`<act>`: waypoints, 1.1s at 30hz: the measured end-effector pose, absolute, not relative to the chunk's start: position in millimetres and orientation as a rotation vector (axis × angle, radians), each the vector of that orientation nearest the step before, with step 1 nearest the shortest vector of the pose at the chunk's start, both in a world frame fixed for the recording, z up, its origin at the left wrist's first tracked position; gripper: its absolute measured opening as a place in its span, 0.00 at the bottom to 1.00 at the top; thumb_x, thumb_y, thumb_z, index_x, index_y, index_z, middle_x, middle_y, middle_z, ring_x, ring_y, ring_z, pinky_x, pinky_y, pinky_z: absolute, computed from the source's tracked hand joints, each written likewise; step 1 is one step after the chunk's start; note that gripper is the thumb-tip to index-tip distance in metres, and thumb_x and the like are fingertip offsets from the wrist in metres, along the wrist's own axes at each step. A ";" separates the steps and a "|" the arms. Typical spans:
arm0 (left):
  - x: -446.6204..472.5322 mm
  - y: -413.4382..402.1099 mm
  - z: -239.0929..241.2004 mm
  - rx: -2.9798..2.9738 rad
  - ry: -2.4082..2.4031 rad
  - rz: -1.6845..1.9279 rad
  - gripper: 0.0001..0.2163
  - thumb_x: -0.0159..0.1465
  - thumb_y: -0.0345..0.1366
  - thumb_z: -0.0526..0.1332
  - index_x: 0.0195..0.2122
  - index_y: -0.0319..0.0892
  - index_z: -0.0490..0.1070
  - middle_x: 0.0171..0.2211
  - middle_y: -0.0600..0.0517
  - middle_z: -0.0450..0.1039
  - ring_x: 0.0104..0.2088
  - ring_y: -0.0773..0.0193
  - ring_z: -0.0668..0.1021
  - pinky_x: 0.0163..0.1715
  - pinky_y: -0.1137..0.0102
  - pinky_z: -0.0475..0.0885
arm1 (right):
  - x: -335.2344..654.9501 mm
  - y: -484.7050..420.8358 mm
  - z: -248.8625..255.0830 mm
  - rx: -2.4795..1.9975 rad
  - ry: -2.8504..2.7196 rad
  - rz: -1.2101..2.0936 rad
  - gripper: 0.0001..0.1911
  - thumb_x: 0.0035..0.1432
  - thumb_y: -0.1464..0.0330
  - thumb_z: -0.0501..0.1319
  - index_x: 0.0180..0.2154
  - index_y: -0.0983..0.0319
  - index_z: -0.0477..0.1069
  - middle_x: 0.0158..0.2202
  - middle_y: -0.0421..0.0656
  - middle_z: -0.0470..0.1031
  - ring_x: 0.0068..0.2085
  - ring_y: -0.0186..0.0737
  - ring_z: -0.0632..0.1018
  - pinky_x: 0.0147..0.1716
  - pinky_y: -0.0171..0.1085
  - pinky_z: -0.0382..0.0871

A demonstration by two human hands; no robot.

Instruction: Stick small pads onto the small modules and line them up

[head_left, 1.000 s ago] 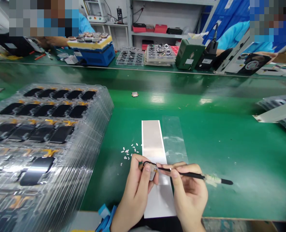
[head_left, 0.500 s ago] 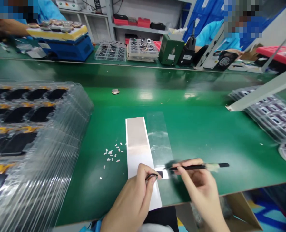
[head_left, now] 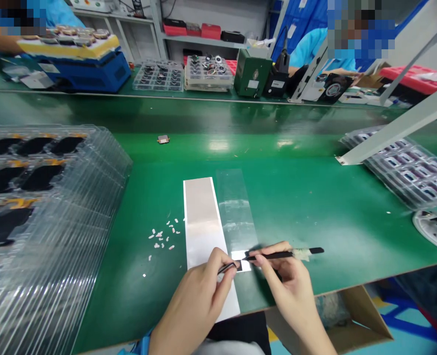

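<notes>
My left hand [head_left: 203,291] pinches a small dark-rimmed part [head_left: 228,267] just above the near end of a white strip [head_left: 199,217] on the green bench. My right hand [head_left: 286,281] grips black tweezers [head_left: 277,255] wrapped with pale tape near the back end. Their tip rests on a small white label with a dark patch [head_left: 241,260], right beside the part. A clear film strip [head_left: 235,207] lies alongside the white one.
Stacked clear trays [head_left: 44,207] of black parts fill the left. Small white scraps [head_left: 162,234] lie left of the strip. More trays [head_left: 406,167] and a grey bar [head_left: 395,130] sit right. A small loose part [head_left: 162,139] lies farther out. Other people work across the bench.
The view has swung to the right. Both hands lowered toward the strip, and the part, earlier held up in front of me, now sits low by the white label.
</notes>
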State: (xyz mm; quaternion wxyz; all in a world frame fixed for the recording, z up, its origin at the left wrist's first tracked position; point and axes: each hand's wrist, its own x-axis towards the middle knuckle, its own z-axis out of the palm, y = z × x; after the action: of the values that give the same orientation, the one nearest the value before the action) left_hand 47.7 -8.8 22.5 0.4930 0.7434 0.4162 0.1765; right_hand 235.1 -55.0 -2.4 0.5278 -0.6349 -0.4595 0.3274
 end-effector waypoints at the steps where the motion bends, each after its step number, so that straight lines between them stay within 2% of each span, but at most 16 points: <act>1: 47.6 -8.9 21.7 1.808 1.011 0.425 0.07 0.75 0.39 0.47 0.43 0.47 0.62 0.38 0.51 0.77 0.33 0.59 0.81 0.32 0.70 0.70 | 234.6 -54.7 -3.0 -1.529 -1.108 0.776 0.08 0.60 0.65 0.66 0.31 0.62 0.80 0.34 0.48 0.79 0.35 0.43 0.85 0.34 0.35 0.81; 10: 49.6 -7.6 21.1 1.858 1.028 0.407 0.07 0.74 0.37 0.48 0.44 0.47 0.64 0.36 0.52 0.77 0.30 0.60 0.80 0.27 0.71 0.68 | 231.6 -53.7 -3.8 -1.533 -1.045 0.784 0.08 0.59 0.65 0.67 0.30 0.62 0.78 0.34 0.48 0.80 0.34 0.44 0.85 0.33 0.35 0.82; 15: 51.8 -6.3 20.6 1.853 1.046 0.432 0.07 0.73 0.36 0.49 0.41 0.46 0.65 0.36 0.52 0.78 0.31 0.61 0.80 0.29 0.72 0.68 | 230.4 -54.9 -3.7 -1.471 -0.966 0.801 0.05 0.61 0.66 0.66 0.34 0.61 0.76 0.35 0.45 0.78 0.34 0.41 0.85 0.35 0.34 0.82; 21: 50.9 -7.6 16.5 1.830 1.120 0.521 0.06 0.71 0.36 0.53 0.37 0.45 0.68 0.27 0.56 0.74 0.21 0.67 0.72 0.23 0.74 0.64 | 232.5 -53.9 2.6 -1.359 -0.855 0.859 0.03 0.60 0.69 0.67 0.35 0.59 0.74 0.34 0.40 0.79 0.32 0.36 0.85 0.36 0.32 0.82; 23: 48.3 -7.6 16.9 1.784 1.125 0.624 0.06 0.70 0.36 0.55 0.37 0.45 0.70 0.26 0.56 0.74 0.23 0.67 0.74 0.24 0.75 0.66 | 233.4 -53.8 5.7 -1.299 -0.863 0.867 0.02 0.61 0.70 0.66 0.36 0.58 0.74 0.35 0.39 0.78 0.34 0.36 0.85 0.38 0.32 0.82; 28: 39.6 -5.5 21.7 1.709 1.055 0.815 0.10 0.70 0.35 0.57 0.48 0.44 0.76 0.34 0.53 0.78 0.34 0.67 0.80 0.37 0.77 0.73 | 231.3 -53.0 12.6 -1.053 -0.924 0.909 0.05 0.66 0.73 0.60 0.40 0.57 0.72 0.39 0.40 0.76 0.38 0.37 0.84 0.38 0.36 0.83; 33: 35.0 -4.3 21.6 1.774 0.999 0.861 0.14 0.72 0.35 0.56 0.55 0.43 0.75 0.31 0.53 0.75 0.32 0.66 0.78 0.31 0.77 0.72 | 225.1 -50.1 16.1 -0.867 -0.975 0.945 0.06 0.68 0.73 0.57 0.43 0.57 0.70 0.41 0.42 0.73 0.39 0.40 0.84 0.41 0.43 0.83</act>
State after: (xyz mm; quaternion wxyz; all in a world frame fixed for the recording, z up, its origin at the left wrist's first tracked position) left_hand 35.0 -4.3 21.6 0.4487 0.7172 0.4040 0.3480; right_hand 225.1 -50.1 16.1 0.6926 -0.3882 -0.4367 0.4231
